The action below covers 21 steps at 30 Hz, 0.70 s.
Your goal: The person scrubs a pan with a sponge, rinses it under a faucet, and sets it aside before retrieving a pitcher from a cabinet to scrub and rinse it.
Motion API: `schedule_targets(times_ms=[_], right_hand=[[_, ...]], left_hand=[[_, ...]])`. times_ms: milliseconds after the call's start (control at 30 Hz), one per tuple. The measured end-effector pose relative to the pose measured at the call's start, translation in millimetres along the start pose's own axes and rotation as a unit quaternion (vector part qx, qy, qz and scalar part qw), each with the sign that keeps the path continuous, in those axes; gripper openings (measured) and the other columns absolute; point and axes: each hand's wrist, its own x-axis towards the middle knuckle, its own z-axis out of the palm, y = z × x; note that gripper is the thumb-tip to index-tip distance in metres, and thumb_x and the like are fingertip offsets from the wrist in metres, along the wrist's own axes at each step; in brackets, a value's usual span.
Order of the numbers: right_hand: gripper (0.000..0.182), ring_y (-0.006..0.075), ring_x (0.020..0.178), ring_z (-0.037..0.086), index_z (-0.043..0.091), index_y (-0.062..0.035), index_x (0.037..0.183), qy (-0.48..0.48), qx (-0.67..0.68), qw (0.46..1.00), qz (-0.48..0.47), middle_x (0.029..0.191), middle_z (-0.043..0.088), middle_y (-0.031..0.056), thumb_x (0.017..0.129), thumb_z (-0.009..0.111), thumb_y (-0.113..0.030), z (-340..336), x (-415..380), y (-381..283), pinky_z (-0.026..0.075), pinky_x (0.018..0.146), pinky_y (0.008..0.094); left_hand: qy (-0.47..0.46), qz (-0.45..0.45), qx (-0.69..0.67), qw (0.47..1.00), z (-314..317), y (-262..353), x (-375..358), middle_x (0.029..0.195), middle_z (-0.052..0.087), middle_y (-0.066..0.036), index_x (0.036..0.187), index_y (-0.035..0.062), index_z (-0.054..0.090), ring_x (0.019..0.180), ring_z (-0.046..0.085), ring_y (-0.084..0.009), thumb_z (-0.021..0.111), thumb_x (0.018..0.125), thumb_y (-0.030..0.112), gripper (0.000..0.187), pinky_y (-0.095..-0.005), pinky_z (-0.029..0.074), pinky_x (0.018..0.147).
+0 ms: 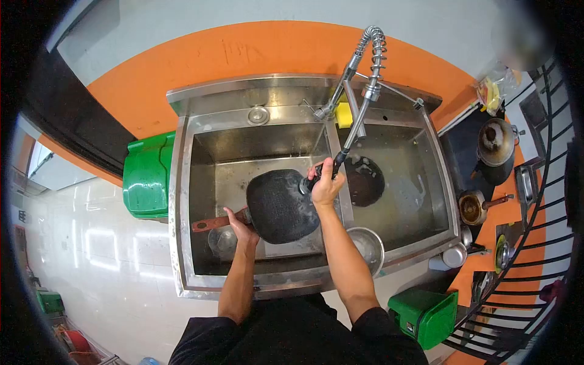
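Note:
A black square pan [283, 207] with a brown handle [210, 224] is held over the left sink basin [204, 176]. My left hand [243, 230] grips it where the handle meets the pan. My right hand [326, 184] is closed around the spray head [309, 182] of the coiled faucet [378, 58], at the pan's right edge. A clear round bowl or lid [222, 241] lies in the left basin, partly under the handle. A dark round pan [366, 182] sits in the cloudy water of the right basin [420, 182].
A yellow sponge [344, 115] is behind the divider. A metal bowl [372, 246] rests at the front, partly behind my right forearm. Green bins [148, 176] stand left and front right [424, 316]. Pans [471, 208] and a black railing [517, 280] are at the right.

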Motion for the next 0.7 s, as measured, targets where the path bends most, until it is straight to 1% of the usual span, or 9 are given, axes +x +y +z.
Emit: schedule_targets(times_ms=[100,167,200,367,433,500,567,633,700], right_hand=[[0.056,0.0196,0.048,0.051,0.046,-0.0025,0.064,-0.039,-0.058,0.996,0.054,0.053,0.049,0.0076,0.1,0.048,-0.046,-3.9,-11.5,-0.7,0.045,0.051,0.0351],[0.056,0.0203,0.046,0.05,0.044,-0.0043,0.061,-0.033,0.06,0.984,0.167,0.051,0.047,0.0084,0.099,0.05,-0.046,3.4,-28.1,-10.1,0.045,0.048,0.0358],[0.055,0.0213,0.046,0.05,0.043,-0.0047,0.063,-0.046,0.066,0.982,0.174,0.052,0.048,0.0099,0.099,0.05,-0.045,5.3,-33.7,-9.6,0.045,0.048,0.0366],[0.054,0.022,0.046,0.049,0.044,-0.0039,0.065,-0.032,0.125,0.98,0.152,0.055,0.048,0.0109,0.099,0.049,-0.045,13.8,-29.2,-16.7,0.045,0.05,0.0381],[0.053,0.0223,0.048,0.05,0.044,-0.0037,0.065,-0.053,0.136,0.98,0.136,0.056,0.048,0.0106,0.099,0.049,-0.044,11.9,-20.8,-19.1,0.046,0.052,0.0381],[0.053,0.0229,0.049,0.051,0.044,-0.0033,0.066,-0.064,0.127,0.98,0.14,0.056,0.049,0.0114,0.099,0.049,-0.044,11.2,-19.3,-22.0,0.046,0.054,0.0375],[0.053,0.0224,0.05,0.051,0.044,-0.0034,0.065,-0.051,0.087,0.988,0.117,0.059,0.054,0.0127,0.1,0.049,-0.043,13.3,-19.3,-25.6,0.046,0.054,0.0379],[0.048,0.0197,0.056,0.054,0.051,-0.0013,0.069,-0.062,0.032,0.995,0.078,0.061,0.058,0.0118,0.098,0.053,-0.039,9.7,-14.5,-29.4,0.046,0.059,0.0354],[0.037,0.0158,0.062,0.056,0.061,0.0001,0.076,-0.058,-0.12,0.99,0.046,0.064,0.062,0.0099,0.095,0.059,-0.032,4.5,-11.2,-32.0,0.045,0.064,0.0309]], left_hand=[[0.024,0.069,0.017,0.997,17.5,11.0,-18.6,0.119,0.061,-0.018,0.123,-0.0022,0.055,0.112,0.055,-0.0343,0.039,0.088,0.077,0.088,-0.05,0.043,0.099],[-0.005,0.055,-0.009,0.998,-16.3,8.2,10.2,0.12,0.061,-0.018,0.122,-0.0023,0.056,0.113,0.055,-0.0347,0.039,0.088,0.076,0.088,-0.0501,0.043,0.1],[-0.037,0.042,-0.033,0.998,-16.7,11.0,12.1,0.12,0.061,-0.019,0.121,-0.0023,0.057,0.114,0.055,-0.0351,0.04,0.087,0.076,0.087,-0.0502,0.043,0.101],[-0.018,0.045,-0.031,0.998,-1.1,24.6,-17.0,0.12,0.062,-0.018,0.117,-0.0026,0.061,0.112,0.057,-0.0358,0.039,0.088,0.076,0.087,-0.0513,0.045,0.099],[-0.105,0.076,-0.063,0.99,-5.5,25.7,-12.1,0.119,0.062,-0.018,0.116,-0.0029,0.061,0.111,0.058,-0.0361,0.037,0.087,0.078,0.089,-0.0522,0.046,0.098],[-0.104,0.047,-0.08,0.99,9.1,28.2,-23.7,0.119,0.062,-0.018,0.117,-0.0028,0.061,0.111,0.058,-0.0357,0.037,0.086,0.079,0.091,-0.0516,0.046,0.098],[-0.102,0.02,-0.1,0.99,14.3,33.6,-27.4,0.12,0.062,-0.017,0.117,-0.0028,0.061,0.111,0.058,-0.0353,0.036,0.085,0.08,0.092,-0.0511,0.046,0.097],[-0.175,0.046,-0.066,0.981,14.1,37.5,-23.4,0.121,0.062,-0.017,0.12,-0.0019,0.059,0.113,0.058,-0.0348,0.035,0.084,0.082,0.094,-0.0497,0.046,0.099],[-0.127,0.043,-0.053,0.99,24.2,44.3,-35.9,0.122,0.061,-0.017,0.121,-0.0015,0.059,0.113,0.057,-0.0344,0.035,0.084,0.082,0.094,-0.0494,0.046,0.099]])
